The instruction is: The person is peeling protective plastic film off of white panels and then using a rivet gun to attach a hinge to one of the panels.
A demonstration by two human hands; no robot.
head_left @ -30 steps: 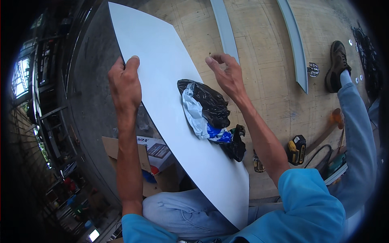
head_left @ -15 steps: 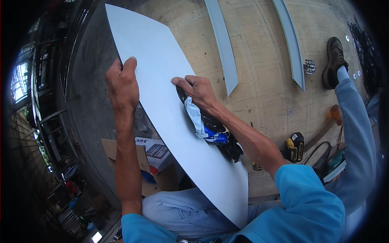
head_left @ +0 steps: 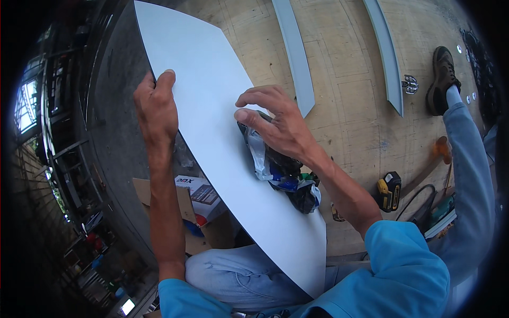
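A long white panel (head_left: 207, 122) leans tilted across my lap, its far end pointing up and left. My left hand (head_left: 156, 108) is closed round its left edge, with the thumb on the white face. My right hand (head_left: 281, 122) hovers at the panel's right side, thumb and forefinger spread apart; its other fingers are partly hidden. Just below that palm, crumpled plastic film (head_left: 258, 159) in black, white and blue lies bunched on the panel. Whether the hand touches the film is hard to tell.
Two grey metal strips (head_left: 297, 63) lie on the marked wooden board (head_left: 350, 116), with a metal hinge (head_left: 409, 85) beside one. A yellow-black tool battery (head_left: 389, 192) and a hammer (head_left: 441, 149) are at right, near my shoe (head_left: 441, 79). An open cardboard box (head_left: 212, 230) stands left of my knee.
My right hand has opened from a closed grip at the film's upper end, its thumb and forefinger now apart. The crumpled film has shifted slightly. My left hand keeps its hold.
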